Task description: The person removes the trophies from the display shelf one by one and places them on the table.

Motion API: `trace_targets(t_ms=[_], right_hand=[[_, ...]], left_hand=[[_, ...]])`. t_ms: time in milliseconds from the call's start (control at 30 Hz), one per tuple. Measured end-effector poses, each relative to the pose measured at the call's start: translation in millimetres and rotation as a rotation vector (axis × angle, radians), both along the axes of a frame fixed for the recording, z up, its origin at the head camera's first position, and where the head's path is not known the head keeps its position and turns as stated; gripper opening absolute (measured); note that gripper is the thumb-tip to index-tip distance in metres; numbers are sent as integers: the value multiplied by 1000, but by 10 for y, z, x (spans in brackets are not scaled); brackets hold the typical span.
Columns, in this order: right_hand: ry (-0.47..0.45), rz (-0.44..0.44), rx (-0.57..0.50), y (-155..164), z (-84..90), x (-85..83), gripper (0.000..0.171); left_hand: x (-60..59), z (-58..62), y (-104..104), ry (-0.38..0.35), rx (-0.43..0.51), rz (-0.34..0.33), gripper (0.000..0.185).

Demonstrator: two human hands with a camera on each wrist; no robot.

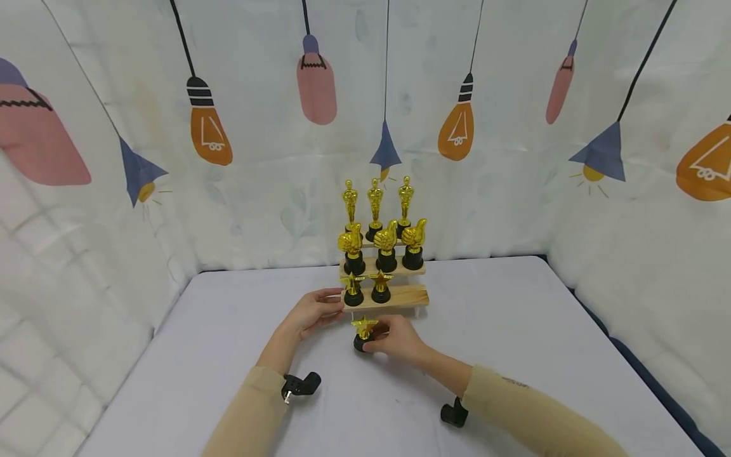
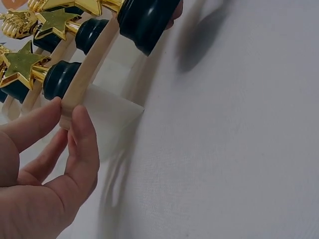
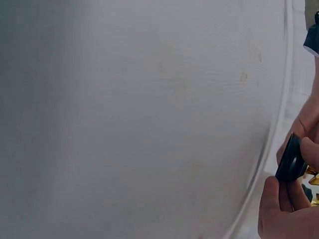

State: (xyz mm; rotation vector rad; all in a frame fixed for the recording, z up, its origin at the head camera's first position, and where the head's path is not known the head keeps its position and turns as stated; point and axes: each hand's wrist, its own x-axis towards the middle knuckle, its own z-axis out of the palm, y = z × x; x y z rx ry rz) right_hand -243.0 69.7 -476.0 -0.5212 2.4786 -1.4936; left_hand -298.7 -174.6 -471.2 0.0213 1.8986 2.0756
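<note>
The star trophy (image 1: 363, 332) sits just in front of the stepped wooden rack (image 1: 394, 297), its black base pinched in my right hand (image 1: 396, 339). My left hand (image 1: 313, 312) steadies the rack's bottom step at 9 o'clock, fingers (image 2: 82, 144) lightly closed on its end. I judge a high lift could clip the step's front edge and topple the two star trophies (image 1: 367, 287) standing there. The bench (image 1: 514, 330) offers free room at 3 and 6 o'clock.
</note>
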Motion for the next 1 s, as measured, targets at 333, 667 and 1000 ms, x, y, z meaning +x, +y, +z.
trace_targets(t_ms=[333,667,1000], right_hand=[[53,19,98,-123,-74,-86,27],[113,-19,185,-201,-46,-151,30],[139,10,221,-196,-8,-153,34]], left_hand=[[0,-19,9,-10,1,4,54],[7,22,14,-5,-15,10,54],[-15,-6,29,-28,-8,29,52]])
